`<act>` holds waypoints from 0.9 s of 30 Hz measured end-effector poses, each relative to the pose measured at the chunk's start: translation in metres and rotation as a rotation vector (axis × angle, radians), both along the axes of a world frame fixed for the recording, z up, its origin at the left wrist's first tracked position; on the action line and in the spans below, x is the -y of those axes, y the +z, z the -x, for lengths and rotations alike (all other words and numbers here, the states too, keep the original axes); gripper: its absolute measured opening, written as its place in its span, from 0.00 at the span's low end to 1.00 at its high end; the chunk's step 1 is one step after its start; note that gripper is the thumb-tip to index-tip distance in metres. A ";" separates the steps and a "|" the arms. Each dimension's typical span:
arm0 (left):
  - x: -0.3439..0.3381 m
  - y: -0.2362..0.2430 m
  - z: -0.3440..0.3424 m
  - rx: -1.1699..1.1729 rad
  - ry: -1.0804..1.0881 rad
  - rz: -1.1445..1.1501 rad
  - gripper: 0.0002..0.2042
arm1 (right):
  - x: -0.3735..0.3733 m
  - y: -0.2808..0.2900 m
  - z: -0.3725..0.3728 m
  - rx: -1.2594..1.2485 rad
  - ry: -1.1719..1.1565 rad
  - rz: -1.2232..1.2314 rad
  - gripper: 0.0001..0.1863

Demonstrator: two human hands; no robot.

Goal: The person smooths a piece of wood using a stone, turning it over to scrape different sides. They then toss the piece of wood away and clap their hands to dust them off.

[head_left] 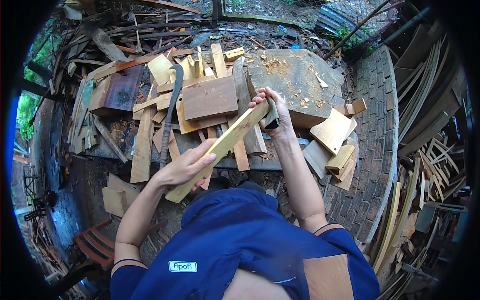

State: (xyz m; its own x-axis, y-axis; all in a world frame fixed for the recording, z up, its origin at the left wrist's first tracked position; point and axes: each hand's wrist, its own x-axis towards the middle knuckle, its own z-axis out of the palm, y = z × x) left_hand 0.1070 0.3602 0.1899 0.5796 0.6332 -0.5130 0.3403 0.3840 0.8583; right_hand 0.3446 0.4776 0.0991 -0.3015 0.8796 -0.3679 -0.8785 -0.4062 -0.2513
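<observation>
A long, narrow, pale yellow wooden slat (234, 137) slants up to the right in front of my body. Near its lower end, my left hand (187, 164) is closed round it, thumb on top. My right hand (281, 112) grips the upper end and also holds a dark, grey-sided piece (271, 117) against it; its kind I cannot make out. Beyond the slat, a flat brown board (210, 97) rests on a pile of offcuts. Left of that board lies a long, dark, curved tool with a hooked tip (172, 110).
A thick wooden chopping block (297, 75) bears chips and shavings. Several pale offcuts (332, 131) lean at its right, beside a curved brick-patterned slab (372, 135). A dark wooden block (117, 90) stands far left. Scrap wood heaps (432, 170) line the right side.
</observation>
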 end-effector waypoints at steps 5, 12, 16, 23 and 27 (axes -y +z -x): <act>0.011 -0.009 0.015 0.308 -0.077 0.309 0.23 | -0.004 -0.020 -0.035 -0.419 0.591 -0.168 0.16; 0.016 -0.024 0.003 0.403 0.113 0.249 0.21 | 0.017 0.017 -0.022 -0.082 0.020 -0.130 0.19; 0.018 -0.029 -0.007 0.388 0.127 0.182 0.21 | 0.026 0.028 -0.003 0.088 -0.103 -0.198 0.19; 0.019 -0.021 -0.025 0.004 0.034 -0.177 0.18 | 0.010 0.012 -0.003 -0.031 -0.184 -0.069 0.16; -0.001 -0.015 -0.001 -0.132 -0.122 -0.249 0.19 | 0.004 -0.002 -0.031 -0.336 0.249 -0.028 0.15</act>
State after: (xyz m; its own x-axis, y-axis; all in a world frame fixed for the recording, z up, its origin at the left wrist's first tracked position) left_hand 0.1076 0.3617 0.1750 0.5975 0.6788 -0.4269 0.4857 0.1172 0.8662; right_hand 0.3761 0.4733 0.0975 -0.6057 0.7727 -0.1897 -0.7891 -0.6140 0.0183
